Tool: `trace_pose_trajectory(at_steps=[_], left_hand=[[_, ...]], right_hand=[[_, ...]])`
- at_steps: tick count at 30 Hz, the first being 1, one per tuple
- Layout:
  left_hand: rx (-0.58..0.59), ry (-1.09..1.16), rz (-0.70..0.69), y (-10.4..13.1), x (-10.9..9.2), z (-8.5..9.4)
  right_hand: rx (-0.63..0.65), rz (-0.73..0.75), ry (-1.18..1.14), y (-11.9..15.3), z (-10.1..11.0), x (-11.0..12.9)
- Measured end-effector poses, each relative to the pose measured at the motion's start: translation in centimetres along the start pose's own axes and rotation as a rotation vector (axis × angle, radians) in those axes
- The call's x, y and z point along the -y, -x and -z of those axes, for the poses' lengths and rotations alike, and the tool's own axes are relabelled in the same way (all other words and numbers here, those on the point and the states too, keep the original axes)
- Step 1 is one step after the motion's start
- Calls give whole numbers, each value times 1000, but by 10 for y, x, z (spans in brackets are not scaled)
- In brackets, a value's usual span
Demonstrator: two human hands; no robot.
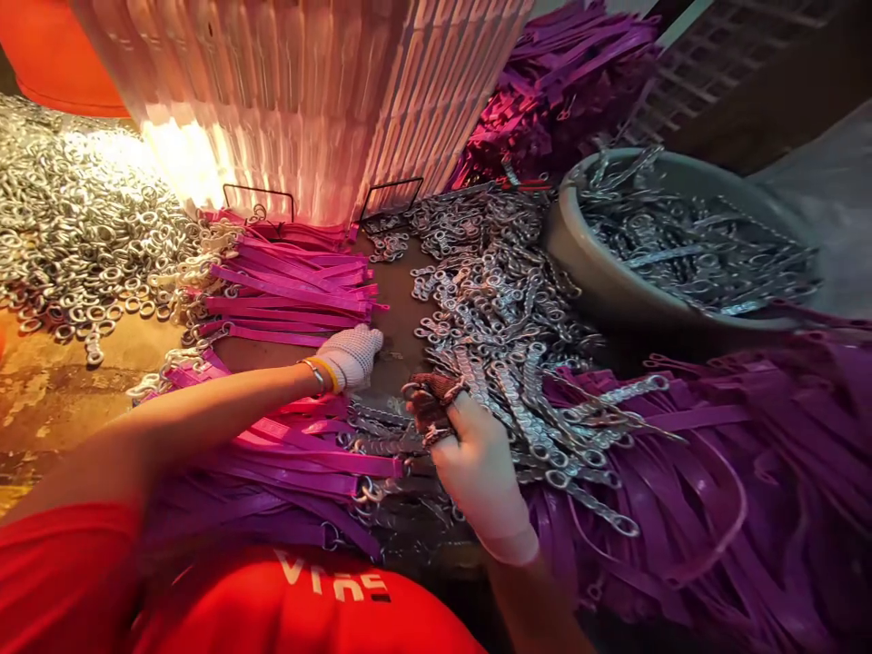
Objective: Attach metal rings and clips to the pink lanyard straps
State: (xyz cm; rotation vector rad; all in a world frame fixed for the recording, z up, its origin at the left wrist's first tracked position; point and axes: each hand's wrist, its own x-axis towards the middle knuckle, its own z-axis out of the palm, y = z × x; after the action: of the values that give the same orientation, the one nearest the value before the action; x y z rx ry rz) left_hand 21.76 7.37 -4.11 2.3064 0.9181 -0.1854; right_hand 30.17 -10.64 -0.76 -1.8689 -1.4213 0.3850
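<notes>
1. My left hand (351, 356), in a white knit glove, reaches out to the near ends of a stack of magenta straps (292, 286) lying on the desk (399, 291). The fingers are curled down on the strap ends, but I cannot tell whether they pinch one or only press on it.
2. My right hand (470, 454), also gloved, with dark worn fingertips (432, 404), sits right of the left hand and near it. Its grip is closed around a small bunch of metal links (422, 413) at the near edge of the metal pile.
3. That pile of silver metal links (490, 300) spreads from my right hand toward the far side, between the magenta straps and a grey bowl (579, 263).
4. The bowl stands to the far right and is filled with more metal pieces (695, 241).
5. Finished purple straps with links attached (681, 472) lie heaped on the right, and another layer (292, 468) lies under my left forearm.
6. Far left, a wide heap of silver rings (74, 218) covers the desk.
7. A tall ribbed white basket (306, 91) stands on the far side, lit from within, with more magenta straps (551, 82) piled to its right.
8. An orange container (61, 54) shows at the far left corner.
</notes>
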Motion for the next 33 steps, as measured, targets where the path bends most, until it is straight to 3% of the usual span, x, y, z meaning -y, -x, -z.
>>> trace_pose_trajectory(at_steps=[3,6,9,12,17,19,21,24,30,33], left_hand=[[90,138,6,36,13,17],[178,626,40,89,24,29],[146,967,122,137,24,30],[75,987,152,165,19,22],[-123,569,-121,180,23,5],[-122,533,-197,182,28,2],[-68,676,-197,182,33,3],[-60,874,-113,184,36,8],[-187,689,-90,191,40,-2],[-243,584,-77,194,43,-10]], right_hand=[[48,97,15,0,-7,4],[118,171,89,0,-16,14],[188,249,175,1,-23,32],[265,338,332,5,-28,49],[201,462,500,13,-36,58],[139,458,461,15,-36,61],[133,423,420,15,-35,65],[244,388,427,10,-31,74],[507,274,687,-1,-35,82],[541,392,719,1,-40,82]])
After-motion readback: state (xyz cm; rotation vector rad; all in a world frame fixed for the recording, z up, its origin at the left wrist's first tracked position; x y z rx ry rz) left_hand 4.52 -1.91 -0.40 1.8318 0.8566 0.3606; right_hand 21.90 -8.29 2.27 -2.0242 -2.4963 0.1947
